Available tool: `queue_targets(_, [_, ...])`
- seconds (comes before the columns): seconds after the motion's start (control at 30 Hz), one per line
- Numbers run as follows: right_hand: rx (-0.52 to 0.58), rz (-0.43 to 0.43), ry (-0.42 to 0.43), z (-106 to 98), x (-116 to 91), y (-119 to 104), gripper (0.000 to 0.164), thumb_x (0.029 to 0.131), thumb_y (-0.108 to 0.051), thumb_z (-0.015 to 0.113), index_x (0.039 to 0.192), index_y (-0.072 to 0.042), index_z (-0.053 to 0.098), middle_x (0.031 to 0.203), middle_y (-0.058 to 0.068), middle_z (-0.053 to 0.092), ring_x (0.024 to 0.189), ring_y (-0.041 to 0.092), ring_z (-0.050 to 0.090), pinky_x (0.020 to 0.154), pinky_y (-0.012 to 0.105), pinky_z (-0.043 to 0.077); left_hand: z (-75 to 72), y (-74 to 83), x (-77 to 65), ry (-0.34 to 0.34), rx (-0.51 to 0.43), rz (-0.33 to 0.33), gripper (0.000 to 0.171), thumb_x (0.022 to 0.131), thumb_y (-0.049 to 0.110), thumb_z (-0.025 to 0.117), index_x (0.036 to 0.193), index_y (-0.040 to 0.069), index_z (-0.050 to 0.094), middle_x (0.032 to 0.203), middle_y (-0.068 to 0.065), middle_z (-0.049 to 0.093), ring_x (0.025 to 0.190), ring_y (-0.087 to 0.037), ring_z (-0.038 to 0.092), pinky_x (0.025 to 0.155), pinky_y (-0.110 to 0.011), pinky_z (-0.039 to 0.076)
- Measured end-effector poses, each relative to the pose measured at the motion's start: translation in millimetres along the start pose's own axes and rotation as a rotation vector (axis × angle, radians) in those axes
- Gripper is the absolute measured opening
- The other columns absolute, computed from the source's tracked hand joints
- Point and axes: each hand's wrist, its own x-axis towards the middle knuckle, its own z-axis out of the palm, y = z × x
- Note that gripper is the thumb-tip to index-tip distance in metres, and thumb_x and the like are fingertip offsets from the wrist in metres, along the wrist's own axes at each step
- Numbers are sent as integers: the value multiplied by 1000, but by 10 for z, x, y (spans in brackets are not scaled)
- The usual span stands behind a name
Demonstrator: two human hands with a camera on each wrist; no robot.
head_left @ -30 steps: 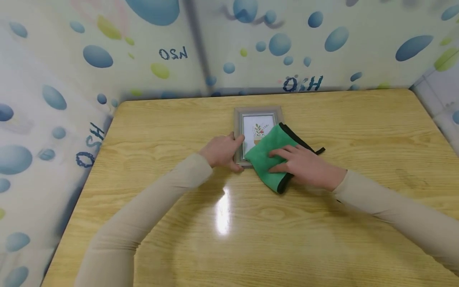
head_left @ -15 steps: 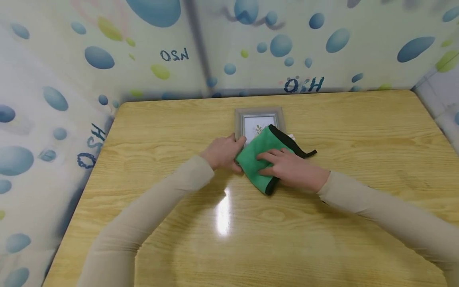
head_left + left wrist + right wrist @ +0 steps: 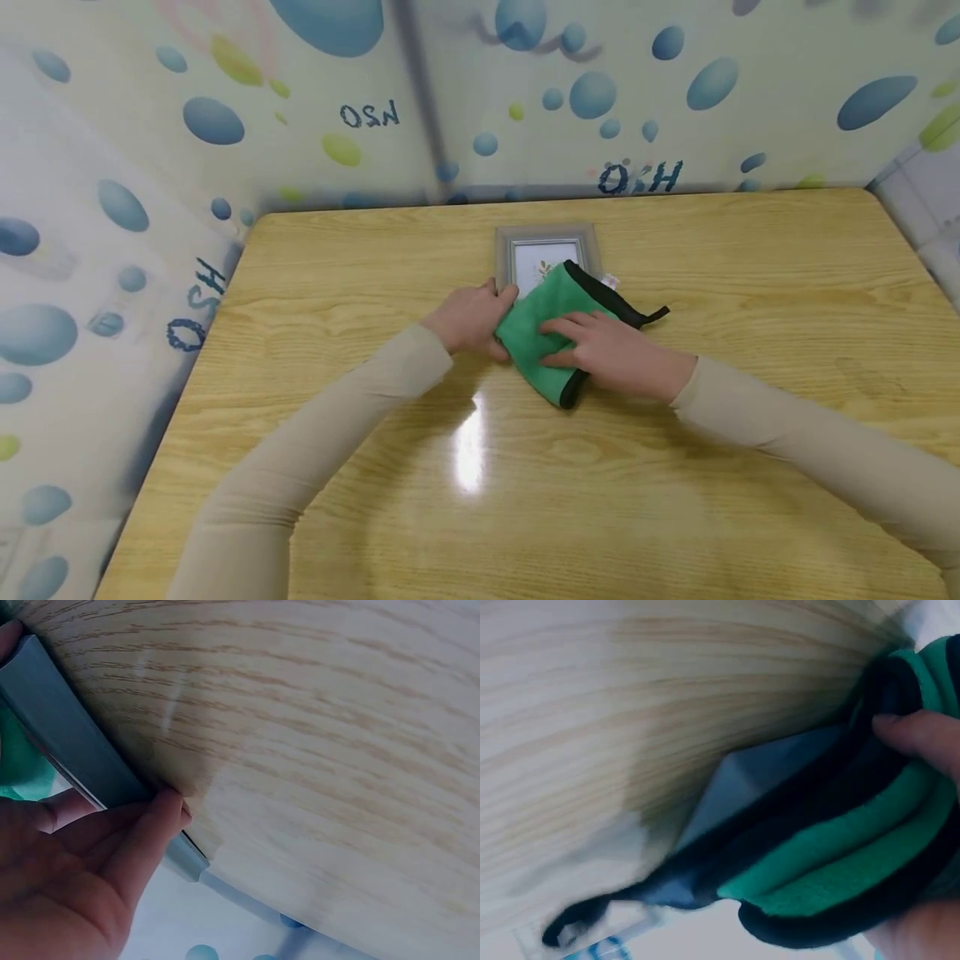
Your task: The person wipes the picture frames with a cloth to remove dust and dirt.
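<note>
A picture frame (image 3: 504,254) with a greyish border lies on the wooden table, a leafy print partly showing inside it. My left hand (image 3: 471,321) holds its left side; in the left wrist view, the fingers of this hand (image 3: 90,859) reach over the grey frame edge (image 3: 71,724). Over the lower part of the frame is a folded green cloth (image 3: 551,300) with black trim and a small loop. My right hand (image 3: 618,357) grips the cloth from above, fingers spread. In the right wrist view the thumb (image 3: 922,739) presses on the dark trim beside the green folds (image 3: 840,855).
The wood-grain table (image 3: 375,275) runs back to a wall (image 3: 450,92) printed with blue and green drops and lettering. A bright light reflection (image 3: 469,450) shows on the tabletop in front of the hands.
My right hand has moved the cloth left across the frame, covering more of the print and the lower left corner. My left hand has stayed at the frame's left side.
</note>
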Motion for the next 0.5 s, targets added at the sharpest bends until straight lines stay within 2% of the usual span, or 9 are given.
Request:
queue_targets(0.13, [41,25,-6,-65,-174,79,44,77,16,71,109,-14,74,127,15,56,115,34,53,92,49,46,-18,15,8,-43,-1,-34,78,70,53,81,117,3,44,112,-27,59,83,-32,65,70,-43,55])
queue_targets(0.3, [111,38,-14,-188,-364,193,48,72,22,70,106,-11,75,122,15,59,113,33,55,91,47,47,-20,25,17,-87,-38,-71,84,72,54,80,127,3,42,130,-35,48,103,-39,61,83,-45,53])
queue_targets(0.43, [189,81,-31,-286,-448,324,51,69,19,74,110,-10,73,124,15,58,113,34,55,86,45,50,-2,28,7,-96,-74,-88,84,74,51,80,130,2,39,136,-38,40,113,-42,55,91,-46,49])
queue_targets(0.5, [236,124,-38,-322,-463,400,50,71,14,77,114,-10,71,126,16,56,113,36,55,84,46,51,8,36,-1,-99,-86,-103,85,75,50,79,131,2,38,138,-39,36,118,-44,51,94,-47,47])
